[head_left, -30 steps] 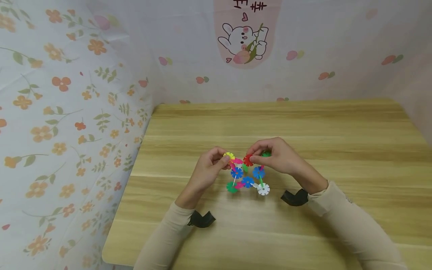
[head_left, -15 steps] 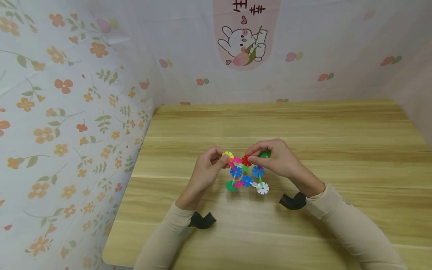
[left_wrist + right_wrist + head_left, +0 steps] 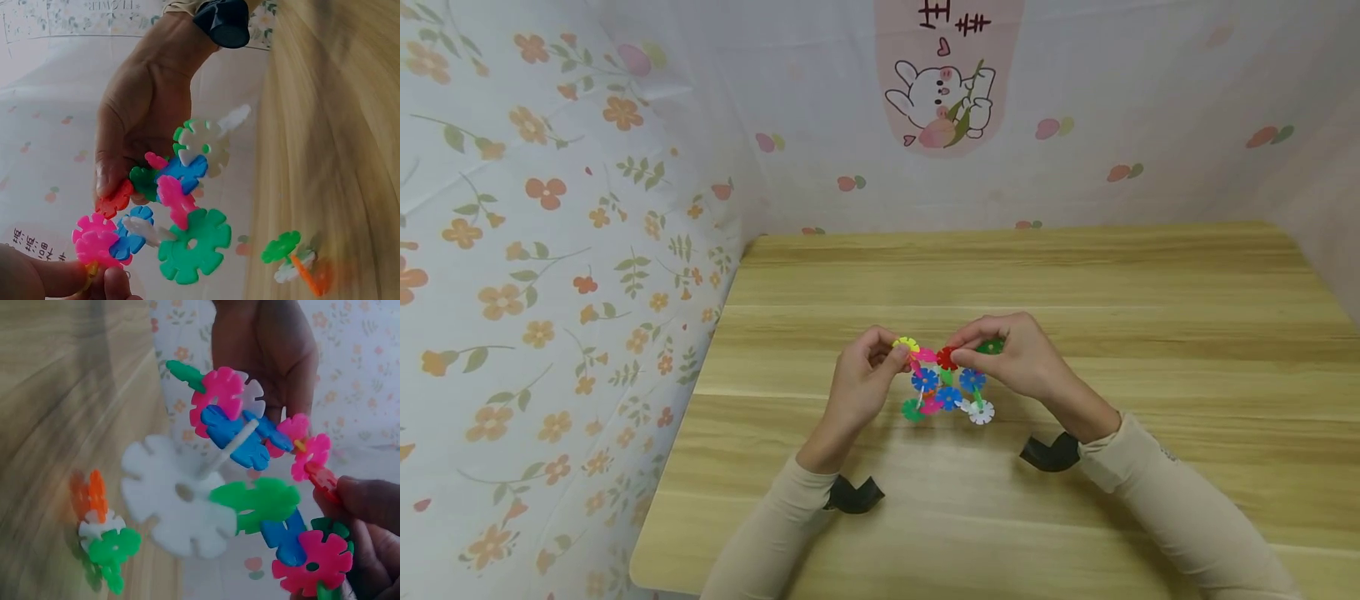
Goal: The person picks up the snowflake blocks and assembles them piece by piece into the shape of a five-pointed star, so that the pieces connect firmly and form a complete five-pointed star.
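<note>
Both hands hold a linked frame of toothed plastic snowflake discs, raised over the table. My left hand (image 3: 861, 379) pinches the yellow disc (image 3: 907, 345) at its upper left corner, beside pink discs (image 3: 97, 240). Between thumb and fingers of my right hand (image 3: 1018, 358) is the red disc (image 3: 945, 359), its edge right at a pink disc in the right wrist view. Blue discs (image 3: 948, 398) form the middle, a white disc (image 3: 144, 487) and a green disc (image 3: 212, 234) the lower corners. Fingers partly hide the dark green disc (image 3: 992, 346) near my right hand.
A smaller group of joined discs, with a green disc (image 3: 128, 539) and an orange disc (image 3: 97, 494), lies on the wooden table (image 3: 1075, 283) below the frame. Black wrist straps (image 3: 1051, 452) hang under both forearms. Patterned cloth (image 3: 820, 100) hangs behind and at the left.
My right hand has shifted slightly left and toward me with the red disc. The frame's lower edge has tipped up a little. My left hand still pinches the yellow disc.
</note>
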A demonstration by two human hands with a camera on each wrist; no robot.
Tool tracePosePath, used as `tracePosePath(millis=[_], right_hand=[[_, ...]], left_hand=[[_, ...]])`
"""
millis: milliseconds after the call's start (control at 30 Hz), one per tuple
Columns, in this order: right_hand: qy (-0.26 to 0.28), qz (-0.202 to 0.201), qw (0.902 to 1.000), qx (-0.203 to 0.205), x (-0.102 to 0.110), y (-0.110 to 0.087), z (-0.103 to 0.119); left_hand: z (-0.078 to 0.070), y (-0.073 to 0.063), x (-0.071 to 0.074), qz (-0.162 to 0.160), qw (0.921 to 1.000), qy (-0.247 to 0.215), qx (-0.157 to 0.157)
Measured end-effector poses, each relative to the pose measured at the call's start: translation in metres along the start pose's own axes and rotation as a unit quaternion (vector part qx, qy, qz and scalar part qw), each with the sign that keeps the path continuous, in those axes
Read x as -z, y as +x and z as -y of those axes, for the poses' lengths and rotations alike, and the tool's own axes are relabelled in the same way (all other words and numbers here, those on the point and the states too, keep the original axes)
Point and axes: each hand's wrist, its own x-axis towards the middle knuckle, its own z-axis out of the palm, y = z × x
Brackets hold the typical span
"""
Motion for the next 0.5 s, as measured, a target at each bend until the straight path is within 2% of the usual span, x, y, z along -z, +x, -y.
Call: tracePosePath(millis=[200,333,500], right_hand=[[0.037,0.017,0.9983,-0.042,-0.001,0.004,-0.006],[0.086,0.014,0.9952,-0.044,-0.005,0.007,-0.012],[0.131,-0.006,0.9905,-0.04,-0.012,0.009,-0.018]], left_hand=[[0.003,0.0,-0.004,0.009,0.998,-0.054,0.033],[0.007,0.002,-0.006,0.001,0.9948,-0.083,0.059],[0.01,0.002,-0.008,-0.018,0.9932,-0.086,0.077]])
